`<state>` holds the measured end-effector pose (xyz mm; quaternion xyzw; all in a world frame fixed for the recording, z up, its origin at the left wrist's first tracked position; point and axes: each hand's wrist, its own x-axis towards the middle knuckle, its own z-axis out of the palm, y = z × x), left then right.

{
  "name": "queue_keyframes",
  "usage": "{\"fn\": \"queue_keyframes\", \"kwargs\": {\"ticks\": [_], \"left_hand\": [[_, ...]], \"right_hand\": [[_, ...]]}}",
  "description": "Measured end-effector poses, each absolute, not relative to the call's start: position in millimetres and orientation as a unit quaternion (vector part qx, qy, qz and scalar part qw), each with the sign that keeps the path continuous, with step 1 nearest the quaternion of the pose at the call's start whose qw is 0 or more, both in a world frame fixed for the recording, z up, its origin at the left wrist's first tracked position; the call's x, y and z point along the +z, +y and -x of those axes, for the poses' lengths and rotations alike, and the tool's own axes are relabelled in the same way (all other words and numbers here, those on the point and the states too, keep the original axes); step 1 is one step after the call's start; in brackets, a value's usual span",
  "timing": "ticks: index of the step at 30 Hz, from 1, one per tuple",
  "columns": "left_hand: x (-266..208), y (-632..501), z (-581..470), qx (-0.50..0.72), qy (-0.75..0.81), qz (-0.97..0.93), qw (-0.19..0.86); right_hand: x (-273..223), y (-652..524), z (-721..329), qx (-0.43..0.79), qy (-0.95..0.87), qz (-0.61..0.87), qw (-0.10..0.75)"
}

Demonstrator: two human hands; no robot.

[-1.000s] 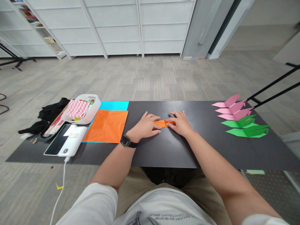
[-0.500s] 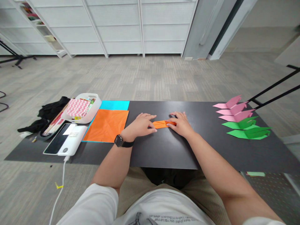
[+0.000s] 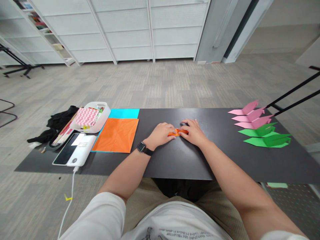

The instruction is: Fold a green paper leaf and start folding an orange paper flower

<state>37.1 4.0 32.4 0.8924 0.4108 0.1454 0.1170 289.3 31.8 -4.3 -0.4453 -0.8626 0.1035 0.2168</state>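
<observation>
A narrow folded strip of orange paper (image 3: 177, 132) lies on the dark table in front of me. My left hand (image 3: 163, 134), with a black watch on the wrist, has its thumb and fingers closed on the strip's left end. At the right end, my right hand (image 3: 192, 132) pinches the paper between thumb and index finger, its other fingers spread above the table. Only the middle of the strip shows between the hands; both ends are covered by fingers.
Orange paper sheets (image 3: 116, 135) lie over blue sheets (image 3: 125, 113) on the left. Beyond them are a white basket (image 3: 106, 111), a phone (image 3: 65, 150), a white power bank (image 3: 81, 151) and black cloth (image 3: 61, 118). Pink folded papers (image 3: 250, 116) and green ones (image 3: 266, 141) stand at right.
My left hand has moved right along the orange strip and closed on its left end, so less of the paper shows. My right hand stays almost in place. The view has shifted slightly.
</observation>
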Motion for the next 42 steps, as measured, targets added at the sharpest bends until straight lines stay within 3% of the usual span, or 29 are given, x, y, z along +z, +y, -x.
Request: {"fn": "queue_keyframes", "kwargs": {"ticks": [42], "left_hand": [[23.8, 5.4, -53.5, 0.181, 0.500, -0.839, 0.119]], "right_hand": [[1.3, 30.1, -284.7, 0.107, -0.857, 0.447, 0.234]]}}
